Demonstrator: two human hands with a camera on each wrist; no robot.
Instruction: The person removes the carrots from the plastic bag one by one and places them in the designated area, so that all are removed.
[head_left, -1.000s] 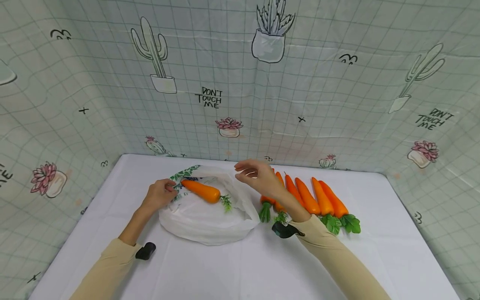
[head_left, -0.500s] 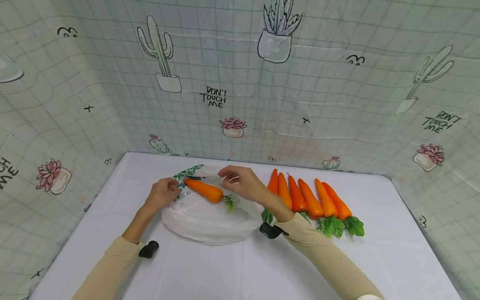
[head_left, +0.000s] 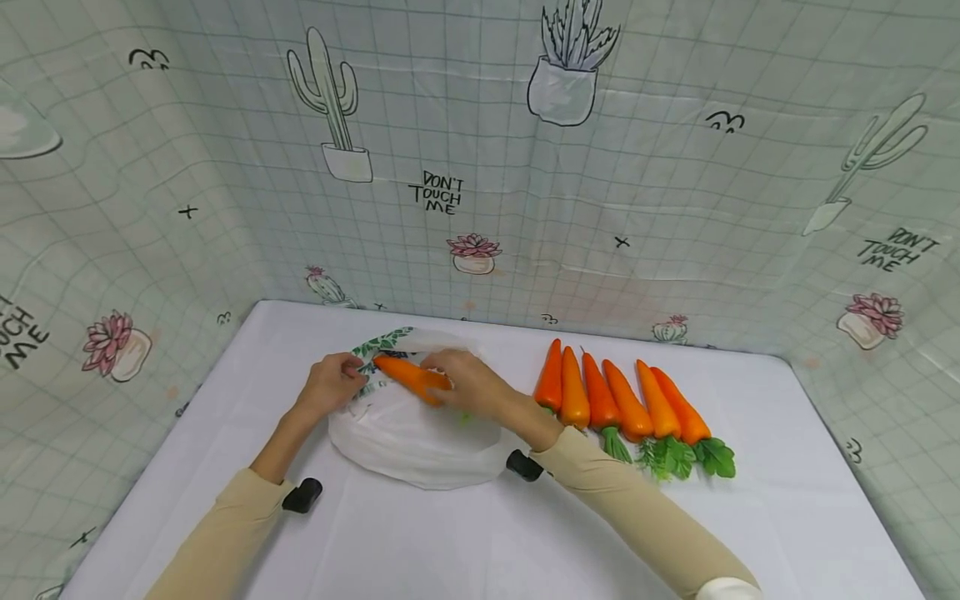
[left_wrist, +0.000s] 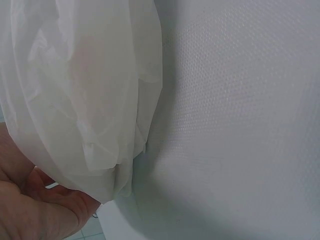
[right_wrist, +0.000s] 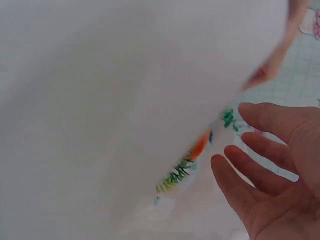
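Observation:
A white plastic bag with green leaf print lies spread on the table, its mouth facing up. My left hand pinches the bag's left rim; the left wrist view shows the thumb and fingers at the bag's edge. Inside the bag mouth lies an orange carrot, its tip toward the left hand. Over its thick end reaches my right hand, fingers spread and loosely bent in the right wrist view. Contact with the carrot cannot be told. White plastic hides much of that carrot there.
Several more carrots lie in a row on the white table to the right of the bag, leafy tops toward me. Behind the table hangs a grid-patterned cloth with plant drawings.
My right hand has moved left and down, from beside the bag's right rim to over the carrot in the bag. The left hand keeps its place on the rim.

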